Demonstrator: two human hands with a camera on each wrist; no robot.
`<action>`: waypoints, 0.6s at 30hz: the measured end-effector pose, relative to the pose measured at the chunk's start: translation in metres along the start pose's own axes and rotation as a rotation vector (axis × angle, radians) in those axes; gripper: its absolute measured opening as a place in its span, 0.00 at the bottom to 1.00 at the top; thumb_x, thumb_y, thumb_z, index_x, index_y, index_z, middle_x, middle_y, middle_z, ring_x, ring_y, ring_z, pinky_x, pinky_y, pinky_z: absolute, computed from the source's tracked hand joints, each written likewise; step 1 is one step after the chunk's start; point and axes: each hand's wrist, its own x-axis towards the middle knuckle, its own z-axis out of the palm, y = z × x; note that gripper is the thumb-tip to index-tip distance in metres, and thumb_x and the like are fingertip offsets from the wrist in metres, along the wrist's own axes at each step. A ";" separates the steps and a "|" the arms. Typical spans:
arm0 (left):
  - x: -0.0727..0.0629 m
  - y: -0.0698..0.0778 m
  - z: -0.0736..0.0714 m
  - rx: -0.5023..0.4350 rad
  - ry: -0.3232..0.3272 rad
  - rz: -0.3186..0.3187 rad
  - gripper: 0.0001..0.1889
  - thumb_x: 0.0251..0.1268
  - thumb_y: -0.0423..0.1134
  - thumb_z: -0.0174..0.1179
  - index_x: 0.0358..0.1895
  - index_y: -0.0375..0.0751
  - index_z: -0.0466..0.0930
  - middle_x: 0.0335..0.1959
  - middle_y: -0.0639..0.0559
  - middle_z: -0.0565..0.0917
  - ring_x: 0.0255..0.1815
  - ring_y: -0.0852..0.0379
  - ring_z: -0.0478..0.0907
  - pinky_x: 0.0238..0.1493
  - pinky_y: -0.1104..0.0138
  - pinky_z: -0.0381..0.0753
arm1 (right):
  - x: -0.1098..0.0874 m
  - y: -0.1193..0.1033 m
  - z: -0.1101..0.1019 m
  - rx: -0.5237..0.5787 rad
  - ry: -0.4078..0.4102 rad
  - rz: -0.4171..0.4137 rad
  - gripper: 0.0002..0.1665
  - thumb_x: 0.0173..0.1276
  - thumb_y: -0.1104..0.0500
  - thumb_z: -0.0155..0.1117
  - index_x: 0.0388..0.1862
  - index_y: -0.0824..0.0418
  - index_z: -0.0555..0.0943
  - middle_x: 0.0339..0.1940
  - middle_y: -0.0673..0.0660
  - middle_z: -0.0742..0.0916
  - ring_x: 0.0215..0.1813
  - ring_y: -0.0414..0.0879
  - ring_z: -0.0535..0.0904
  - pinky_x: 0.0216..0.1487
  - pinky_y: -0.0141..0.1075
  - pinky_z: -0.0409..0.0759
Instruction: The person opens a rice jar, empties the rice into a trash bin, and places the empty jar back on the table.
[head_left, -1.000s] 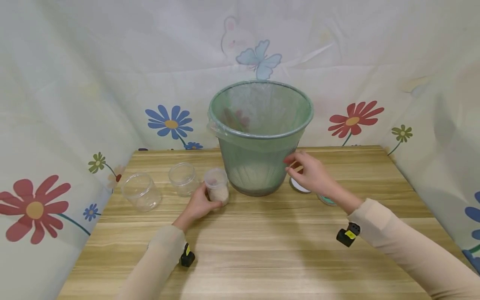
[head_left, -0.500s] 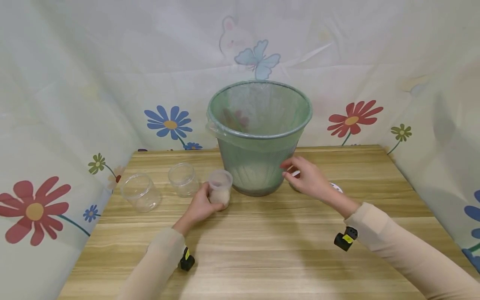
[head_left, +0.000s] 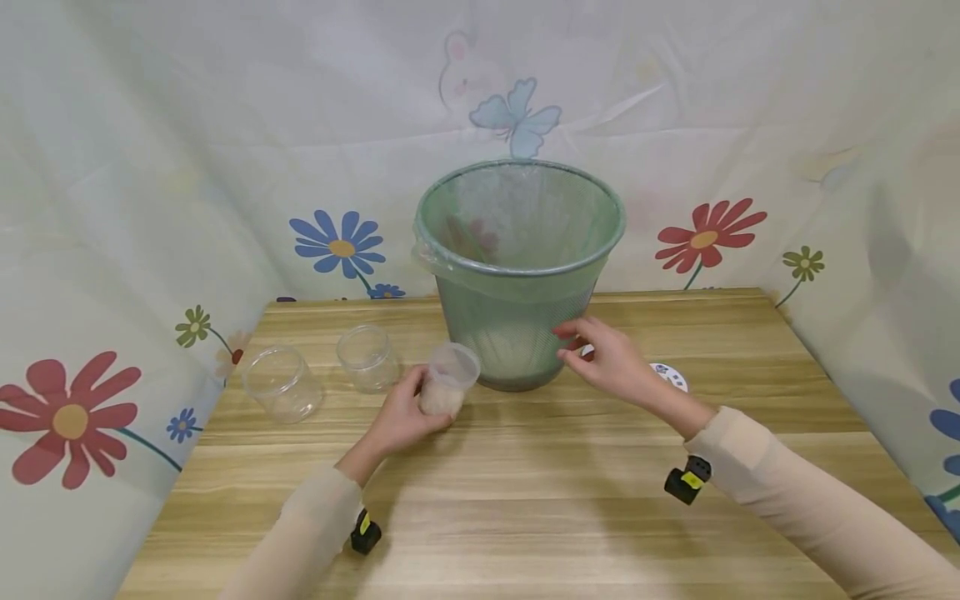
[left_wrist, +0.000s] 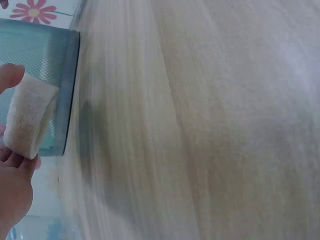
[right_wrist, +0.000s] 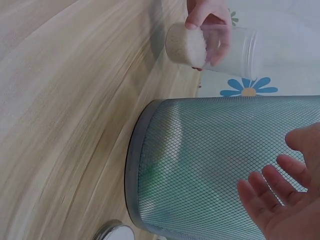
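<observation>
My left hand [head_left: 401, 421] grips a clear jar [head_left: 453, 367] round its lower part, thumb in front. White rice-like grains [right_wrist: 186, 46] fill the bottom of it. The jar's mouth leans rightward, toward the green mesh waste bin [head_left: 517, 308], which has a clear liner over its rim. Beside the bin's right side hovers my right hand [head_left: 611, 362], holding nothing, its fingers [right_wrist: 270, 187] loosely bent. In the left wrist view the jar's base shows the pale grains [left_wrist: 30, 115] pressed against its wall.
Two clear jars, one nearer [head_left: 283, 387] and one farther [head_left: 367, 358], stand on the wooden table [head_left: 480, 517] at the left. A white printed lid [head_left: 670, 375] lies behind my right wrist. Another round lid [right_wrist: 119, 233] lies by the bin's base. Patterned cloth hangs around.
My left hand has shifted slightly right with the jar, which has gone from nearly upright to leaning toward the bin. The right hand has moved a little left and down.
</observation>
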 end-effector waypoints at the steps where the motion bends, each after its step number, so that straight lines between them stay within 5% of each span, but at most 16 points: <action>1: -0.001 0.001 0.000 0.005 0.000 0.008 0.35 0.37 0.34 0.72 0.55 0.38 0.68 0.50 0.44 0.77 0.54 0.50 0.73 0.58 0.53 0.71 | 0.000 0.000 0.001 0.005 -0.002 0.000 0.18 0.61 0.63 0.63 0.49 0.67 0.77 0.44 0.61 0.82 0.42 0.51 0.80 0.39 0.44 0.82; 18: -0.002 0.028 -0.001 0.208 0.002 0.184 0.37 0.35 0.40 0.75 0.55 0.39 0.71 0.50 0.46 0.78 0.50 0.50 0.75 0.49 0.56 0.76 | -0.002 -0.017 0.010 0.075 -0.140 -0.005 0.26 0.65 0.58 0.60 0.60 0.66 0.71 0.52 0.65 0.79 0.47 0.57 0.80 0.39 0.40 0.83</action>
